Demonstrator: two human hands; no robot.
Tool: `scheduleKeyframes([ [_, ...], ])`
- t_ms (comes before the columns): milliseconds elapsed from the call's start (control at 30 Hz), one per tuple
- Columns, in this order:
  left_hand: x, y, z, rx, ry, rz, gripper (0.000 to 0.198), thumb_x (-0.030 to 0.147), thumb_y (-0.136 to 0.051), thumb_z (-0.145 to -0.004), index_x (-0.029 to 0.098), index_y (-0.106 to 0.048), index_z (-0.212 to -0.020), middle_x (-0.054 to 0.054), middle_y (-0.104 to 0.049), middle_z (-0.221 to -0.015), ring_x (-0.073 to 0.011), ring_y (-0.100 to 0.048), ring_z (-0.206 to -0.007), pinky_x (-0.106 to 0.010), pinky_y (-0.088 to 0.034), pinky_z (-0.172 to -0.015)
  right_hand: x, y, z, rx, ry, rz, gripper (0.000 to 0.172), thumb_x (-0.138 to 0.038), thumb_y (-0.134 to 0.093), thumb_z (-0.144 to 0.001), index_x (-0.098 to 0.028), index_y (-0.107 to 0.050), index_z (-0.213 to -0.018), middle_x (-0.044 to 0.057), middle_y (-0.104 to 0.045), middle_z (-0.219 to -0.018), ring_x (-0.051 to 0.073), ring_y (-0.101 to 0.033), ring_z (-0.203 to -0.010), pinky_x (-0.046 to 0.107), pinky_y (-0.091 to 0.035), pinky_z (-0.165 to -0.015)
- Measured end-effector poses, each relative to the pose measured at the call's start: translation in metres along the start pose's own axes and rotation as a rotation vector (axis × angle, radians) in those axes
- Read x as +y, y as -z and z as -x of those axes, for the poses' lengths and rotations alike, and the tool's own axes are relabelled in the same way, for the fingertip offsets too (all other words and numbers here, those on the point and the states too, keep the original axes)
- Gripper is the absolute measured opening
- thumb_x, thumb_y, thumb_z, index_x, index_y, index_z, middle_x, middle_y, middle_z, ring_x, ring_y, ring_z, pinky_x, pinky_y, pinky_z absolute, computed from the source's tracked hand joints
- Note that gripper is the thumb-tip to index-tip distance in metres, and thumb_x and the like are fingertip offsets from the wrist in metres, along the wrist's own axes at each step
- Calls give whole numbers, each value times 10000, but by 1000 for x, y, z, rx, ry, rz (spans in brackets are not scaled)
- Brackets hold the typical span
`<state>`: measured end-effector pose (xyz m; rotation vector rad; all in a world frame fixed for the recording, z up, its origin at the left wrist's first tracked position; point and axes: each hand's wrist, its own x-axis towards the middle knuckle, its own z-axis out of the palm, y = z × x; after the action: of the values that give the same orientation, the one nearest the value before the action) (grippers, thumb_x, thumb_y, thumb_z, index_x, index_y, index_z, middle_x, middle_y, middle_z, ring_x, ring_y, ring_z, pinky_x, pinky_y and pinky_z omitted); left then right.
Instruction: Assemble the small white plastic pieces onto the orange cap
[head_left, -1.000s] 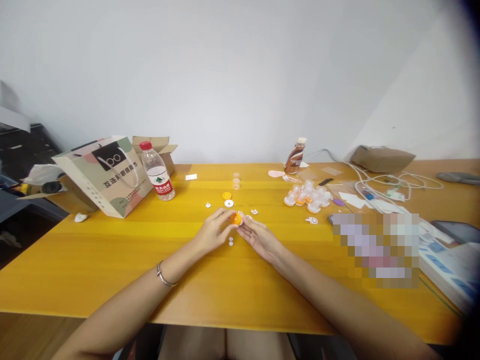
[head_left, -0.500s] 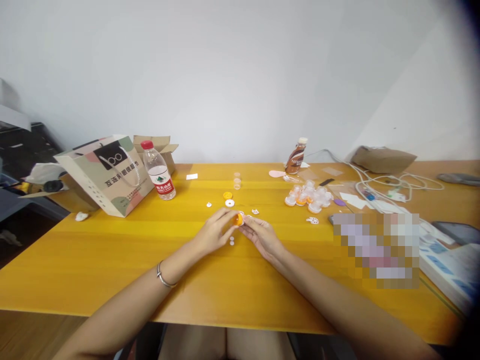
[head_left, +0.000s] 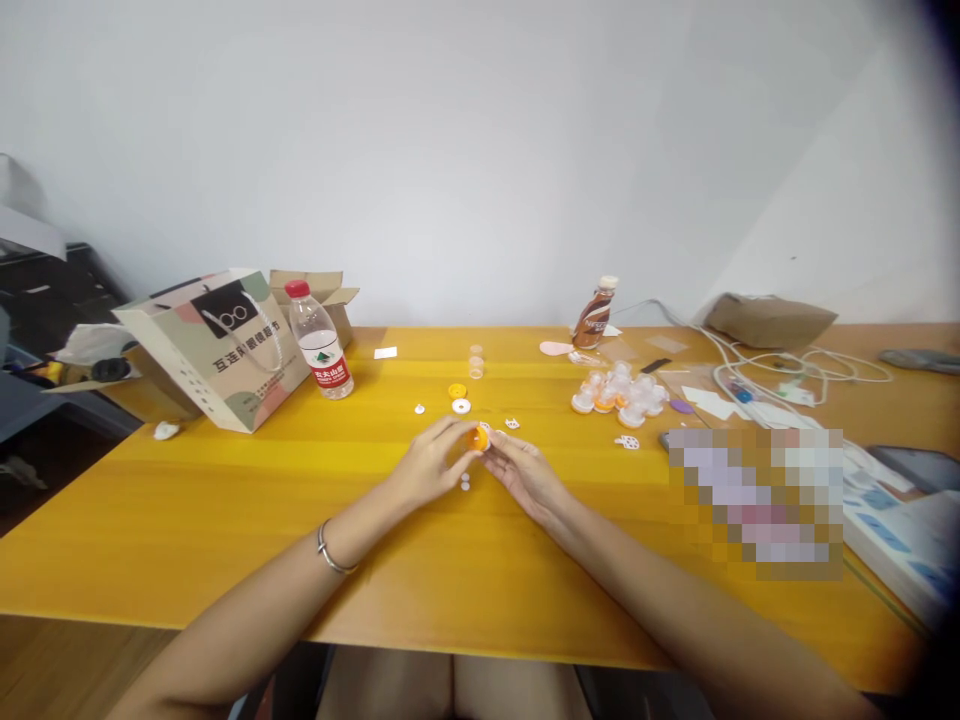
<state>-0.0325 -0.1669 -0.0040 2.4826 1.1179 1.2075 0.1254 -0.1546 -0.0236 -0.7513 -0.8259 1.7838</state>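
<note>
Orange and round, the small plastic piece is pinched by left hand and right hand above the table, likely for steadiness; a white disc lies beyond, probably for reach.

a small, round, bright orange piece is held between the left hand and the right hand. fingers partly cover it; its finer details are too small to tell.

Orange piece, between the fingers: partly covered, inner detail too small to tell. White cutout, just beyond the fingers: lower part hidden. Pixelated patch, right of the fingers: contents unreadable.
</note>
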Motion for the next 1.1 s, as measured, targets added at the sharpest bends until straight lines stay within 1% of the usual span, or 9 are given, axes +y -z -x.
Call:
scheduleKeyframes([
  [133,-1,-3,0,-10,39,0,296,258,-506,-791,181,-498,-1076,-69,-552,-929,-166,-542,-885,-302,-447,-813,-1,-1,0,36,-23,2,176,-282,-661,-642,-187,-651,-789,36,-679,-884,150,-600,-903,281,-454,-839],
  [233,-2,-4,1,-8,51,-2,306,262,-503,-796,186,-489,-1093,-67,-545,-927,-166,-543,-878,-307,-448,-808,-1,0,0,23,-12,30,188,-296,-656,-646,-187,-649,-800,37,-671,-924,156,-592,-928,284,-455,-846],
  [400,-1,-1,0,-69,-11,10,310,188,-473,-809,189,-463,-1119,-81,-529,-998,-174,-511,-957,-313,-428,-856,1,5,-2,-17,0,79,176,-306,-637,-670,-198,-633,-810,21,-664,-930,138,-600,-903,290,-439,-874],
  [600,0,4,-2,-102,-78,16,311,158,-454,-814,186,-455,-1124,-82,-518,-1041,-166,-489,-998,-309,-409,-890,1,7,-2,-29,-57,33,156,-292,-637,-680,-202,-628,-806,0,-667,-846,105,-612,-818,275,-440,-873],
  [767,-3,5,-2,-144,-171,-29,306,155,-426,-830,180,-448,-1134,-93,-523,-1054,-173,-489,-997,-321,-419,-869,1,7,-1,-35,-65,47,143,-306,-626,-693,-205,-626,-794,2,-664,-837,107,-611,-801,283,-443,-866],
  [867,-6,5,-3,-181,-232,-97,307,140,-404,-837,181,-454,-1137,-96,-526,-1072,-177,-492,-983,-326,-424,-855,1,8,-2,-34,-90,3,118,-285,-625,-696,-204,-625,-782,-3,-660,-827,96,-606,-789,258,-446,-849],
  [967,-7,3,-3,-173,-242,-113,312,141,-402,-840,178,-445,-1147,-96,-529,-1088,-174,-494,-988,-324,-426,-861,1,10,-4,-32,-125,-51,96,-270,-621,-702,-204,-620,-772,-13,-656,-800,81,-601,-758,229,-449,-819],
  [1100,-6,1,-2,-125,-220,-96,317,167,-409,-845,179,-423,-1161,-93,-538,-1089,-169,-504,-997,-320,-432,-873,0,8,-3,-34,-145,-62,116,-279,-632,-699,-200,-612,-781,-20,-654,-791,70,-595,-744,207,-447,-796],
])
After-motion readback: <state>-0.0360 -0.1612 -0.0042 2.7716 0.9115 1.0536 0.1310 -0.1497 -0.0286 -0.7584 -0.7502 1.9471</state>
